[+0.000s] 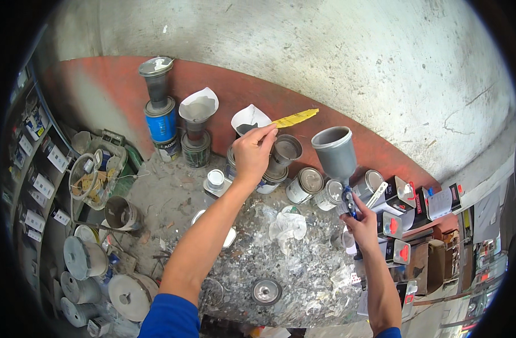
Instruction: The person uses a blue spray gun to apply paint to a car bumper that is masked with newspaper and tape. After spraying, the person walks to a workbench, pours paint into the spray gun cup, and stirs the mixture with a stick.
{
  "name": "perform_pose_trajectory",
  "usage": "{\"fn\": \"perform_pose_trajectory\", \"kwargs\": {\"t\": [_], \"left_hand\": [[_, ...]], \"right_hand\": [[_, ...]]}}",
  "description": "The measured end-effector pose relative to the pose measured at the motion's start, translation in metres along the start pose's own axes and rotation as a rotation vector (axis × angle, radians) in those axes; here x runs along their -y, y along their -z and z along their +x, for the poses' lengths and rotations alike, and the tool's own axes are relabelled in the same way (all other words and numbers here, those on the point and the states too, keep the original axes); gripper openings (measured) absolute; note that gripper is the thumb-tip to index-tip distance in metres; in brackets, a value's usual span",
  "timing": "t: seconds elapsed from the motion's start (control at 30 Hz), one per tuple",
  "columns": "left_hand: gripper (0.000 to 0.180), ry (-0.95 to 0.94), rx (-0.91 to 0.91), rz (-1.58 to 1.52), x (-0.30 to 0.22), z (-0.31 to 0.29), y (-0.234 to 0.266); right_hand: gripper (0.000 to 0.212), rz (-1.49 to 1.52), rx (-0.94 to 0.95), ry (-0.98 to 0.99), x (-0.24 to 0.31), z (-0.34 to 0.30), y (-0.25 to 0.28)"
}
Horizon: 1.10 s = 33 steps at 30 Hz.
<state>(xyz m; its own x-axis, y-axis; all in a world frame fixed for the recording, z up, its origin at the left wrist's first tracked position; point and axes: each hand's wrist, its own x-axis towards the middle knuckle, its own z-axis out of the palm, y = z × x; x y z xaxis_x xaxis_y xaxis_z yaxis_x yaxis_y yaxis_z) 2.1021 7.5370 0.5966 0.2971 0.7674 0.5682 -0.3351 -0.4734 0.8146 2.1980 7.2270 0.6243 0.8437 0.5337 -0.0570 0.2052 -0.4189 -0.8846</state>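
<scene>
My left hand is raised over the back of the workbench. Thumb and fingers pinch a flat yellow strip with a ragged far end, which points right. Just below that hand, a dark grey cup stands on a paint can, and behind it a white paper cone has grey paint in it. My right hand grips a spray gun by its body. The gun's grey gravity cup is upright and has no lid on. The inside of the cup is only partly visible.
Paint cans line the back wall. At back left, a grey cup tops a blue can. Metal tins with red caps crowd the right edge; pails stand left. Crumpled plastic and a round lid lie on the stained bench.
</scene>
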Motion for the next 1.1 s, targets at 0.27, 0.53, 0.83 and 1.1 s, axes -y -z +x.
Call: {"fn": "perform_pose_trajectory", "kwargs": {"t": [0.27, 0.53, 0.83, 1.1], "left_hand": [[0.017, 0.076, -0.038, -0.062, -0.001, 0.004, 0.003], [0.018, 0.056, -0.075, -0.036, 0.004, 0.005, 0.012], [0.018, 0.101, -0.085, -0.024, 0.004, 0.003, 0.020], [0.015, 0.129, -0.186, -0.117, 0.007, 0.003, 0.017]], "right_hand": [[0.070, -0.231, 0.048, 0.058, 0.016, 0.032, 0.009], [0.069, -0.499, -0.017, 0.235, 0.028, 0.053, 0.020], [0.066, -0.923, -0.144, 0.462, 0.066, 0.056, 0.020], [0.065, -1.172, -0.261, 0.588, 0.101, 0.063, 0.019]]}}
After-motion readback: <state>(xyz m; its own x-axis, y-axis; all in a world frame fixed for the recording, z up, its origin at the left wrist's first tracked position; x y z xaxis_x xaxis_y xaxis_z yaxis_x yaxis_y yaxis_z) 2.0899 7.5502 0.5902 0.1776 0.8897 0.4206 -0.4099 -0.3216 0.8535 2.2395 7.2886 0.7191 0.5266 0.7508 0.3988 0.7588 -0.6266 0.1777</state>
